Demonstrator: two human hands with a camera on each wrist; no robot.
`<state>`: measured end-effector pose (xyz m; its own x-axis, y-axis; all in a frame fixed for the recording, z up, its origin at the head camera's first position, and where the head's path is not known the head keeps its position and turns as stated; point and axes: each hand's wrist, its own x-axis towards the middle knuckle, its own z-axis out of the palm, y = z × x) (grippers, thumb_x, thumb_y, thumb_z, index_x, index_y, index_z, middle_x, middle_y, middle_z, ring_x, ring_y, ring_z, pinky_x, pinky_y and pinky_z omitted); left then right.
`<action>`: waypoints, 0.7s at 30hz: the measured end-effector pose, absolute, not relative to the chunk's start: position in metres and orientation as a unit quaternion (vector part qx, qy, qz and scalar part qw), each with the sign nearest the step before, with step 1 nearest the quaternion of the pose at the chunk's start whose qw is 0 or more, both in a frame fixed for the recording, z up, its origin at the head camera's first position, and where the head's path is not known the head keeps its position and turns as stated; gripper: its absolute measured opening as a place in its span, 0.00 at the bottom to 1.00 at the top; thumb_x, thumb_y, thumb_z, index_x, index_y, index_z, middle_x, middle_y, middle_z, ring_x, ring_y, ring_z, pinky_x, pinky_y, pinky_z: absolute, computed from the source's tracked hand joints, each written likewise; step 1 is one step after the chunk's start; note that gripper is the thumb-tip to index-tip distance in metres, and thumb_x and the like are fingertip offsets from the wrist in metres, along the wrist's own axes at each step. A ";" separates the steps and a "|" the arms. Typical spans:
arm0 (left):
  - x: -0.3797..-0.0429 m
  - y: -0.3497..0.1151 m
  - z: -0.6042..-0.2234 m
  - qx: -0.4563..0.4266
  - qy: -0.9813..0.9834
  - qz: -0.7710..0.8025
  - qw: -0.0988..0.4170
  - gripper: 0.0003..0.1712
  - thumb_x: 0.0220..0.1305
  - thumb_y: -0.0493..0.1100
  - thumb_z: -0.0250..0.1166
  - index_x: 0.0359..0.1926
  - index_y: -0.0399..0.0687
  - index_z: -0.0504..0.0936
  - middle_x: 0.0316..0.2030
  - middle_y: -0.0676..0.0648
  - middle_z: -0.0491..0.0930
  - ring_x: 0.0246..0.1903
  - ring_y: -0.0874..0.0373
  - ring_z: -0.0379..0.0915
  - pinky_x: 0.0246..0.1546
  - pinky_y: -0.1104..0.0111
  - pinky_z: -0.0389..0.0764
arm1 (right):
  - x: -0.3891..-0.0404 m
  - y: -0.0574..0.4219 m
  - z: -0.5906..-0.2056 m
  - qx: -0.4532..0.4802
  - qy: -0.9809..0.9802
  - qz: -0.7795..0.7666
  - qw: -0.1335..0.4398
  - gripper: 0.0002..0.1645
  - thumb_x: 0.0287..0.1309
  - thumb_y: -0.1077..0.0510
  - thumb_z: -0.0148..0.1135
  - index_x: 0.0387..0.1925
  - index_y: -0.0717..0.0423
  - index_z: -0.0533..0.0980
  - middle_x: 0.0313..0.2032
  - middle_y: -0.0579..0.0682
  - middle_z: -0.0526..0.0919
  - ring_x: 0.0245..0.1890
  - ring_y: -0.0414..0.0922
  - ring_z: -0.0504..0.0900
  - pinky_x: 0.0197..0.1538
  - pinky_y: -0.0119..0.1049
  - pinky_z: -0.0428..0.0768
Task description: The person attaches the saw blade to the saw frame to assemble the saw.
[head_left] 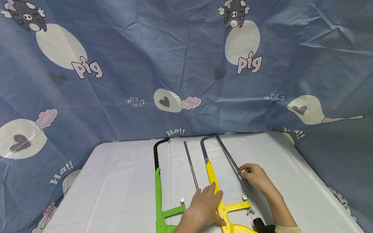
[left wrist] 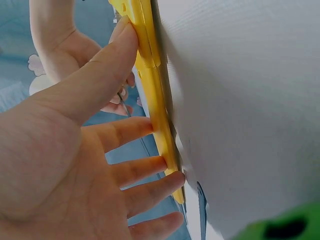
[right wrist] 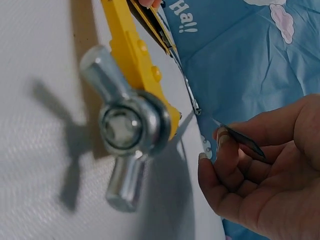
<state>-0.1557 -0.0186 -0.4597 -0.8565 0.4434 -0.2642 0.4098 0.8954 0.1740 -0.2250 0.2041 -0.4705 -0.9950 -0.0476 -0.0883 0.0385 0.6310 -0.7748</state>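
Under the left hand [head_left: 204, 205], the hacksaw frame [head_left: 212, 176] is yellow with a grey bow [head_left: 204, 150]; left of that hand, the second frame [head_left: 158, 187] is green and black. The blade [head_left: 228, 153] in the right hand [head_left: 257, 177] is dark grey. Beyond both, blue cloth [head_left: 189, 74] bears grey pigs [head_left: 234, 14] and white ovals [head_left: 242, 38].

A white-covered table [head_left: 122, 187] bears a yellow hacksaw frame [head_left: 222, 209] stretching toward the far edge; left of the yellow hacksaw frame lies a slim metal blade [head_left: 191, 165] and, farther left, a green hacksaw frame [head_left: 158, 191].
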 end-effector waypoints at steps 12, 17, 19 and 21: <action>-0.155 -0.019 -0.461 0.222 0.962 0.058 0.149 0.55 0.37 0.70 0.78 0.68 0.64 0.70 0.74 0.48 0.61 0.71 0.50 0.63 0.68 0.47 0.69 | -0.225 0.205 -0.472 0.020 0.897 -0.438 0.060 0.17 0.56 0.66 0.54 0.45 0.66 0.81 0.35 0.55 0.82 0.33 0.45 0.73 0.34 0.35 0.72; -0.156 -0.019 -0.460 0.223 0.961 0.058 0.151 0.55 0.38 0.70 0.77 0.69 0.64 0.69 0.74 0.48 0.61 0.71 0.50 0.62 0.68 0.48 0.68 | -0.226 0.206 -0.471 0.033 0.898 -0.435 0.059 0.16 0.57 0.66 0.55 0.46 0.66 0.81 0.36 0.56 0.82 0.33 0.46 0.73 0.33 0.35 0.71; -0.156 -0.019 -0.460 0.222 0.961 0.060 0.152 0.55 0.37 0.70 0.77 0.69 0.64 0.69 0.74 0.48 0.61 0.71 0.50 0.62 0.68 0.48 0.68 | -0.226 0.207 -0.471 0.035 0.899 -0.433 0.058 0.16 0.58 0.65 0.55 0.46 0.66 0.81 0.38 0.56 0.82 0.34 0.46 0.73 0.33 0.35 0.71; -0.156 -0.019 -0.460 0.223 0.961 0.062 0.153 0.55 0.37 0.70 0.77 0.69 0.64 0.69 0.74 0.48 0.61 0.71 0.50 0.62 0.68 0.47 0.68 | -0.226 0.208 -0.471 0.038 0.899 -0.433 0.057 0.16 0.58 0.65 0.56 0.45 0.66 0.81 0.39 0.57 0.83 0.35 0.46 0.74 0.34 0.35 0.72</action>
